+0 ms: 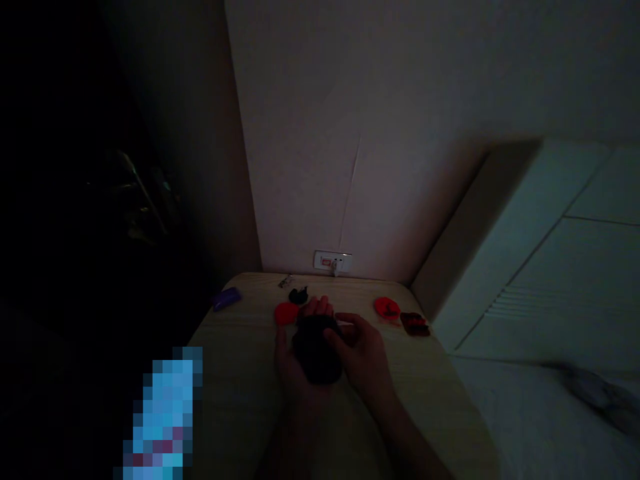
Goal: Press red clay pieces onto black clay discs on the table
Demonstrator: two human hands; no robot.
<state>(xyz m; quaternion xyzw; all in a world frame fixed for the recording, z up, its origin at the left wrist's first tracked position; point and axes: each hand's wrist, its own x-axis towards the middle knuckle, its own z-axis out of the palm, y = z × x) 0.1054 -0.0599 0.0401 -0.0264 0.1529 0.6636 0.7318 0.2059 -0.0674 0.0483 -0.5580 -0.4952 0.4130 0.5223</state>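
A flat black rounded piece (318, 349) lies across the palm of my left hand (287, 363); the dim light hides what it is made of. My left fingers stretch out past its far edge, and the thumb is raised along its left side. From the right, my right hand (364, 347) pinches the upper right edge of the black piece between thumb and fingers. Just beyond my left thumb is a round red piece (286, 313) on the wooden tabletop (230, 400). Behind it sits a small black item (299, 295).
A purple packet (227, 299) lies at the left edge, and a small shiny item (285, 281) near the back. On the right are a red round item (387, 308) and a dark red one (415, 324). A wall socket (333, 261) holds a plug. A pale headboard-like panel (540, 267) stands right.
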